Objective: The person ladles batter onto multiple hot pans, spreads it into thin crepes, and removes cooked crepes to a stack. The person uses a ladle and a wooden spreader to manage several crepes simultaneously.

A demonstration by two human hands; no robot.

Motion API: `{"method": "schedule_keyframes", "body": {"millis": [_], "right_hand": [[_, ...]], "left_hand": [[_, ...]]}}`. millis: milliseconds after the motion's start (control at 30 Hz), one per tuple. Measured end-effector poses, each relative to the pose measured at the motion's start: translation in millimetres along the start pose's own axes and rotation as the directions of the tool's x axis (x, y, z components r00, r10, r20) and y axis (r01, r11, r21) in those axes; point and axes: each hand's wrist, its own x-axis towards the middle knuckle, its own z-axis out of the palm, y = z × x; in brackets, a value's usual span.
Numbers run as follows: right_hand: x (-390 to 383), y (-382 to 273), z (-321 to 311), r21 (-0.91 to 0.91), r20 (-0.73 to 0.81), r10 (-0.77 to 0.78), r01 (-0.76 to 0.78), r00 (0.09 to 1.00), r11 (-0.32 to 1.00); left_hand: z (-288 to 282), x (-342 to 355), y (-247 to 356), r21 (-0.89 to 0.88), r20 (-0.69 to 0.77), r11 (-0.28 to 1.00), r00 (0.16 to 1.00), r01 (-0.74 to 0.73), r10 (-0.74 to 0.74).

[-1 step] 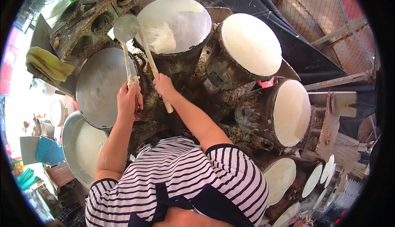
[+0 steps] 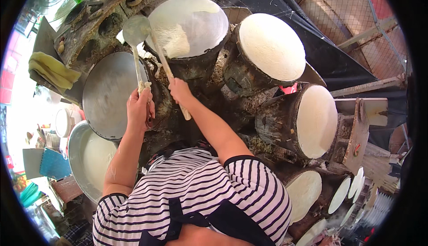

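Observation:
My left hand [image 2: 140, 110] is closed round the batter-smeared handle of a ladle [image 2: 136, 30], its round bowl raised at the far end. My right hand [image 2: 180, 90] grips a long wooden stick [image 2: 165, 63]. The stick's far end meets the near-left rim of a round griddle [image 2: 207, 25], beside the ladle bowl; what is at its tip cannot be made out. White batter [image 2: 176, 41] covers part of that griddle, thicker at the near left. A bare grey griddle [image 2: 109, 94] lies just left of my left hand.
A large basin [image 2: 73, 157] of pale batter stands at the lower left. Right of me are more drum-shaped stoves carrying round pale sheets [image 2: 272, 47], several in a curve. A yellow-green cloth [image 2: 53, 70] hangs at the left. A black sheet [image 2: 339, 54] and wire mesh rise at the far right.
My right hand and the stick have shifted very slightly to the right. My left hand and the ladle look unmoved.

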Motion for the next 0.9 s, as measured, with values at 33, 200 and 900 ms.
{"method": "schedule_keyframes", "body": {"millis": [33, 200, 900], "right_hand": [[1, 4, -14, -0.038, 0.007, -0.037, 0.038, 0.999, 0.999], [-28, -4, -103, 0.357, 0.059, 0.291, -0.292, 0.955, 0.887], [-31, -2, -169, 0.152, 0.325, 0.150, -0.208, 0.934, 0.966]], "left_hand": [[3, 2, 0, -0.010, 0.008, 1.000, 1.000, -0.007, 0.007], [33, -6, 2, -0.001, 0.011, 1.000, 0.999, -0.030, 0.030], [110, -3, -22, 0.013, -0.012, 0.999, 0.999, -0.045, 0.045]]}}
